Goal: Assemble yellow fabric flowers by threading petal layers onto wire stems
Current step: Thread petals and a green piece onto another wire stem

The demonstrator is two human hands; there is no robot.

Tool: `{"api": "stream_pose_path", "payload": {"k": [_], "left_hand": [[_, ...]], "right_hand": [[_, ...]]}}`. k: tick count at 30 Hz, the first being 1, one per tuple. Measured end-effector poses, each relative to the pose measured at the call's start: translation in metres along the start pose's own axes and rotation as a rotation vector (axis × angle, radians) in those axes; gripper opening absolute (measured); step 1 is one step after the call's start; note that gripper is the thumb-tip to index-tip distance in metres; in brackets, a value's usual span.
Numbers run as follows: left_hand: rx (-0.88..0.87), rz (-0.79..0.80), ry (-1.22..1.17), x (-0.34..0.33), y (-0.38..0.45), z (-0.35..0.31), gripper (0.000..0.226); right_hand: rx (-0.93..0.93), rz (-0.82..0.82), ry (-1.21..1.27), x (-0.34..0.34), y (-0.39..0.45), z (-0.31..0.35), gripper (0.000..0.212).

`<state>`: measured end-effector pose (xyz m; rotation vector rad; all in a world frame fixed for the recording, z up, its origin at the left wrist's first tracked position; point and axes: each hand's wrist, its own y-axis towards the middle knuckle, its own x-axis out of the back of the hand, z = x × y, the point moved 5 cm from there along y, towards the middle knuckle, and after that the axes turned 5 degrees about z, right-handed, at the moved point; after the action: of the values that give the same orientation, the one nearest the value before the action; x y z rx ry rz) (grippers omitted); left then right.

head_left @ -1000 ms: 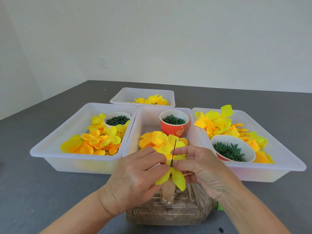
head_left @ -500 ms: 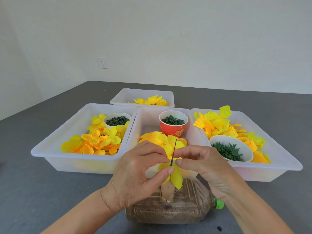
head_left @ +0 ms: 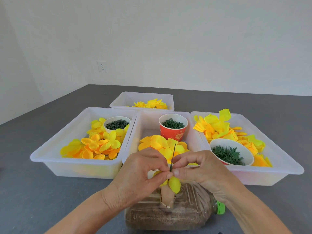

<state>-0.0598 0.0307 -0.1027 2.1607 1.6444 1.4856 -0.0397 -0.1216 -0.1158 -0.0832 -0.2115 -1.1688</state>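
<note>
A thin dark wire stem (head_left: 173,156) stands upright above a sand-filled plastic bottle (head_left: 170,211) lying on its side. A yellow petal layer (head_left: 174,184) sits on the wire just under my fingertips. My left hand (head_left: 140,174) and my right hand (head_left: 200,169) meet at the wire, thumbs and forefingers pinching the petal layer on either side of the stem. Most of the petal layer is hidden behind my fingers.
Three white trays stand side by side behind my hands: the left tray (head_left: 50,159), the middle tray (head_left: 133,137) and the right tray (head_left: 287,168), each with yellow petals. A red cup (head_left: 173,132) and two white bowls (head_left: 236,149) hold green parts. A fourth tray (head_left: 118,100) stands behind.
Both hands have pushed the petal layer a little lower down the wire, and more of the stem shows above my fingers. The bottle's green cap has come into view.
</note>
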Motion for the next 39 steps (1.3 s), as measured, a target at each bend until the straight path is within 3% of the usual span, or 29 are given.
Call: {"api": "stream_pose_path", "payload": {"k": [7, 11, 13, 15, 21, 24, 31, 36, 39], "left_hand": [[0.200, 0.136, -0.331, -0.003, 0.007, 0.017, 0.006], [0.185, 0.269, -0.369, -0.003, 0.018, 0.019, 0.007], [0.196, 0.308, -0.415, -0.003, 0.023, 0.022, 0.007], [0.196, 0.359, -0.452, -0.006, 0.026, 0.024, 0.008], [0.209, 0.451, -0.595, -0.010, 0.031, 0.030, 0.024], [0.230, 0.450, -0.647, -0.011, 0.039, 0.030, 0.030], [0.273, 0.407, -0.755, -0.006, 0.056, 0.046, 0.027], [0.387, 0.217, -0.536, -0.010, 0.065, 0.070, 0.008], [0.406, 0.209, -0.578, -0.014, 0.064, 0.071, 0.006]], "right_hand": [[-0.076, 0.158, -0.040, 0.010, 0.014, 0.006, 0.006], [-0.054, -0.124, -0.147, 0.045, 0.060, 0.011, 0.005], [-0.020, -0.272, -0.256, 0.061, 0.093, 0.013, 0.014], [-0.030, -0.328, -0.444, 0.071, 0.128, 0.008, 0.006], [-0.157, -0.247, -1.056, 0.078, 0.209, -0.024, 0.021], [-0.205, -0.240, -1.223, 0.077, 0.230, -0.040, 0.022], [-0.234, -0.226, -1.326, 0.075, 0.248, -0.055, 0.023], [-0.211, -0.218, -1.374, 0.072, 0.249, -0.051, 0.021], [-0.190, -0.229, -1.411, 0.070, 0.243, -0.042, 0.021]]}}
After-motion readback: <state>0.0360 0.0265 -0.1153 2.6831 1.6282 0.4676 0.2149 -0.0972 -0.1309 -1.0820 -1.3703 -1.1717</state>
